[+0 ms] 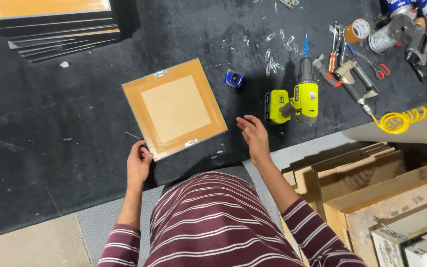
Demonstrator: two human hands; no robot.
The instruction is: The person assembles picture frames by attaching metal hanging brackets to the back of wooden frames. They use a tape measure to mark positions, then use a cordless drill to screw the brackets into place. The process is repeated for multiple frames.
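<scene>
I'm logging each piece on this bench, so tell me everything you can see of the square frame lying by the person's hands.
The square frame lies flat, back side up, on the dark bench covering, turned slightly askew. Its back looks like tan paper with a paler square in the middle and a thin light edge. Small metal hangers sit at its far and near edges. The left hand grips its near corner; the right hand hovers open beside it, not touching.
</scene>
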